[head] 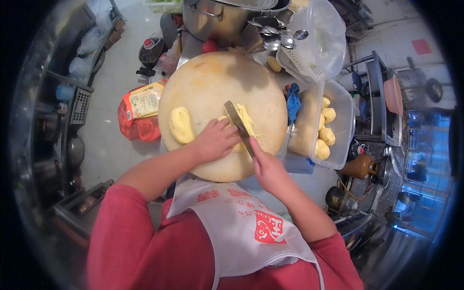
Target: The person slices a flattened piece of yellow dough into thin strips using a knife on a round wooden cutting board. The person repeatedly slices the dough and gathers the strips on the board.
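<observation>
On a round chopping board (217, 79), my left hand (216, 139) presses down on pieces of peeled potato (237, 146), its fingers beside the blade. My right hand (270, 168) grips a kitchen knife (239, 127), seen nearly edge-on, its blade running up and left between the potato under my left hand and a heap of thin potato shreds (246, 117). A whole peeled potato (181, 125) lies at the board's left side. How far the blade has gone into the potato is hidden by my fingers and the knife.
Right of the board, a clear plastic bin (337, 145) holds several peeled potatoes. A blue cloth (293, 103) lies by the board's edge. A large metal pot (217, 21), a tomato (209, 46) and metal spoons (277, 38) are beyond it. A red plastic bag (139, 128) sits left.
</observation>
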### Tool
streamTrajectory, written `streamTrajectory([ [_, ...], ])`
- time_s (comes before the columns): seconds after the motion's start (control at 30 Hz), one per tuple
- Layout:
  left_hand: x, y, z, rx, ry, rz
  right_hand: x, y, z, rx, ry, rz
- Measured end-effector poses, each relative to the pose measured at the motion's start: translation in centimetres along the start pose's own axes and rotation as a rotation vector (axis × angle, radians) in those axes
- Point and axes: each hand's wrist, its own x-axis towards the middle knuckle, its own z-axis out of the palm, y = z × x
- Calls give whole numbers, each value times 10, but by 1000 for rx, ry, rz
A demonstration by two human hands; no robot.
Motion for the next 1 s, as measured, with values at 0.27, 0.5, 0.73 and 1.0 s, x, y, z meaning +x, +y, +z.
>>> streamTrajectory([
  [0.27, -1, 2, -4, -8, -20, -15, 15, 2, 4, 4, 56, -37],
  [0.5, -1, 1, 3, 8, 6, -29, 5, -4, 14, -42, 5, 23],
  [0.73, -2, 1, 2, -16, 6, -24, 18, -1, 3, -27, 23, -35],
  [1.0, -5, 1, 6, 10, 27, -5, 28, -3, 27, -60, 84, -46],
])
